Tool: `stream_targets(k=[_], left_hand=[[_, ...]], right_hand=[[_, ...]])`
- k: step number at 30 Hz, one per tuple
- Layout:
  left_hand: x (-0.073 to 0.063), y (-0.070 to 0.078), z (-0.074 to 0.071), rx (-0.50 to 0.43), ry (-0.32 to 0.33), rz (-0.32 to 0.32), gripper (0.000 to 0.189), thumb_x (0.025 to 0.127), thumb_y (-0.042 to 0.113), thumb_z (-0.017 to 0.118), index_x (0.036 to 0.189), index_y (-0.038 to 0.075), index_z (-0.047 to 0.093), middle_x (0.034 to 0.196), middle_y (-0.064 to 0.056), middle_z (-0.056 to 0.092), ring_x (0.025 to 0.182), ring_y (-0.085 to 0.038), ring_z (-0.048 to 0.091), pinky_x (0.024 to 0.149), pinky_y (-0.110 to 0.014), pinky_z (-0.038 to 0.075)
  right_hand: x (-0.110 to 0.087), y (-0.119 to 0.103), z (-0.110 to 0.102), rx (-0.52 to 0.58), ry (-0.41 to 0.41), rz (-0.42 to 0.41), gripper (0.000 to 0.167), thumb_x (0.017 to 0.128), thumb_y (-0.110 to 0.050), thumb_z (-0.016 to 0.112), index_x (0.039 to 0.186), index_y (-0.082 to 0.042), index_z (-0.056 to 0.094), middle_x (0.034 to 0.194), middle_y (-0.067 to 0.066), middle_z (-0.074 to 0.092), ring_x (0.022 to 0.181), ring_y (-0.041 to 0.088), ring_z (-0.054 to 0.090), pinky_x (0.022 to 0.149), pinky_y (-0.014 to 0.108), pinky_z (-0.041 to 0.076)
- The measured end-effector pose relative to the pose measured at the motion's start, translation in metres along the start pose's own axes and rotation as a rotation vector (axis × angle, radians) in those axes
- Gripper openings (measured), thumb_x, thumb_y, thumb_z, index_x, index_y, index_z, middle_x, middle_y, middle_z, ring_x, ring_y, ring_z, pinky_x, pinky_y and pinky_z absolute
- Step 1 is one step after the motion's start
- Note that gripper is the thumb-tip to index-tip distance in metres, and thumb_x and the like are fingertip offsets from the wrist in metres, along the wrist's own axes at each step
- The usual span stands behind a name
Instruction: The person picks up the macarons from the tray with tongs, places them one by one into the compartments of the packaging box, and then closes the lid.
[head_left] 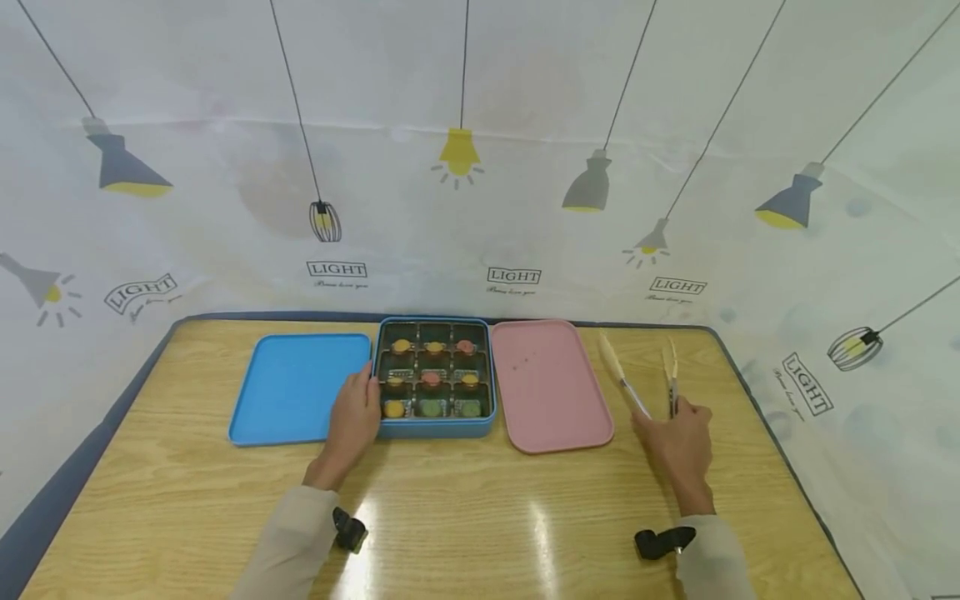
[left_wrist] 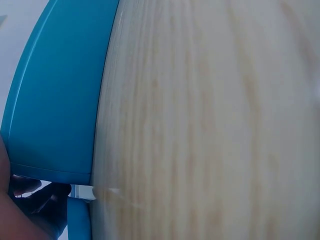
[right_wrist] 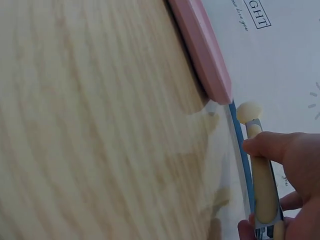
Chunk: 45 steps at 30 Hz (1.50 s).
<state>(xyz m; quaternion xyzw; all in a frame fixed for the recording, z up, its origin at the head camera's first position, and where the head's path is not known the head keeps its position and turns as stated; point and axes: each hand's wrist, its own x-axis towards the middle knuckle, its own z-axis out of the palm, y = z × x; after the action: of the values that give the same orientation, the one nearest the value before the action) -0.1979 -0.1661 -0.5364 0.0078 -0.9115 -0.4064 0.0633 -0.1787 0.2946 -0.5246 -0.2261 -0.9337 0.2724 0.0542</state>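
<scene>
My left hand (head_left: pixel 357 421) lies along the left side of a blue box (head_left: pixel 438 428), its fingers touching the outer wall. A dark divided insert fills the box. Its compartments hold small round pieces in yellow, pink-red and green, such as the green piece (head_left: pixel 431 407) at the front. In the left wrist view, the box wall (left_wrist: pixel 57 100) rises beside my thumb. My right hand (head_left: pixel 678 442) grips a pair of tongs (head_left: pixel 611 358) to the right of the pink tray. The two cream-tipped arms stand spread apart, with nothing between them. My right thumb (right_wrist: pixel 265 143) presses on one arm.
A flat blue tray (head_left: pixel 300 387) lies left of the box, and a flat pink tray (head_left: pixel 553 387) lies right of it. All rest on a wood-grain table (head_left: pixel 480 508). A white cloth wall (head_left: pixel 420 217) printed with lamps stands behind the table.
</scene>
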Motion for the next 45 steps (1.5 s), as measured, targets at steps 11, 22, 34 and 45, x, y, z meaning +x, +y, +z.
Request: stream_targets(k=[11,22,34,45], left_hand=[[0.000,0.001,0.000,-0.001,0.009,0.013,0.048,0.109,0.017,0.033,0.148,-0.010,0.036,0.130,-0.034,0.052,0.120,-0.047,0.051,0.099,-0.060,0.042],[-0.001,0.004,-0.001,-0.009,0.009,0.023,0.047,0.109,0.015,0.033,0.148,-0.011,0.036,0.129,-0.034,0.052,0.120,-0.047,0.051,0.098,-0.060,0.043],[-0.001,0.005,0.000,-0.018,0.008,0.019,0.047,0.109,0.016,0.033,0.148,-0.010,0.036,0.130,-0.034,0.052,0.121,-0.046,0.051,0.100,-0.059,0.043],[-0.001,0.004,-0.006,-0.027,-0.007,0.001,0.048,0.108,0.016,0.034,0.148,-0.009,0.036,0.131,-0.034,0.052,0.121,-0.047,0.051,0.099,-0.060,0.043]], right_hand=[[0.000,0.008,0.005,-0.059,-0.064,0.015,0.079,0.085,-0.051,0.070,0.128,0.010,0.046,0.126,0.035,0.039,0.107,0.051,0.046,0.070,0.057,0.045],[-0.003,-0.010,-0.008,-0.105,-0.086,-0.041,0.090,0.087,-0.052,0.069,0.140,0.013,0.036,0.134,0.040,0.033,0.119,0.057,0.033,0.088,0.068,0.037],[-0.012,-0.060,0.007,0.096,0.054,-0.227,0.057,0.093,-0.026,0.062,0.138,0.007,0.049,0.137,0.032,0.040,0.127,0.050,0.036,0.100,0.064,0.036],[-0.027,-0.093,0.034,0.170,-0.006,-0.323,0.046,0.092,-0.019,0.067,0.130,0.005,0.058,0.132,0.028,0.046,0.121,0.046,0.043,0.097,0.059,0.041]])
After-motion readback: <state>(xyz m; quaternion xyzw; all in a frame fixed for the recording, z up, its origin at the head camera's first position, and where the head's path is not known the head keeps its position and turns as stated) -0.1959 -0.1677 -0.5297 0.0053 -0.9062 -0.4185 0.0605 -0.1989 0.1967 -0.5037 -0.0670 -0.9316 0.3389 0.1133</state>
